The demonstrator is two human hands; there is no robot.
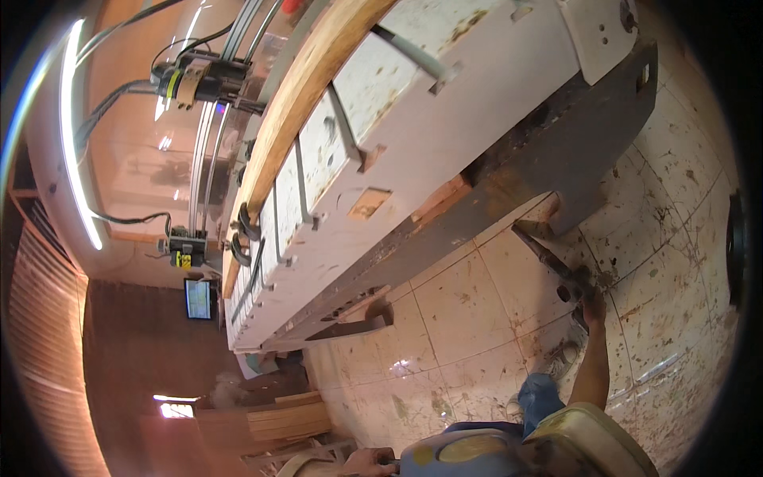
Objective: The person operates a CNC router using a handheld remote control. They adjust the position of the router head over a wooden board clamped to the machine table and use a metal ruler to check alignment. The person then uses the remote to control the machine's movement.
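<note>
The dark tool (550, 259) is gripped at its near end by the right hand (590, 308), and its long body is extended beyond the fist toward the grey panel (576, 151). The left hand (368, 462) is partly hidden; its grip cannot be determined.

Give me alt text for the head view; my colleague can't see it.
A person's right hand grips a dark elongated tool over a stained tiled floor, beside a long white machine topped by a wooden board. The left hand shows at the lower edge; its grip is unclear.
</note>
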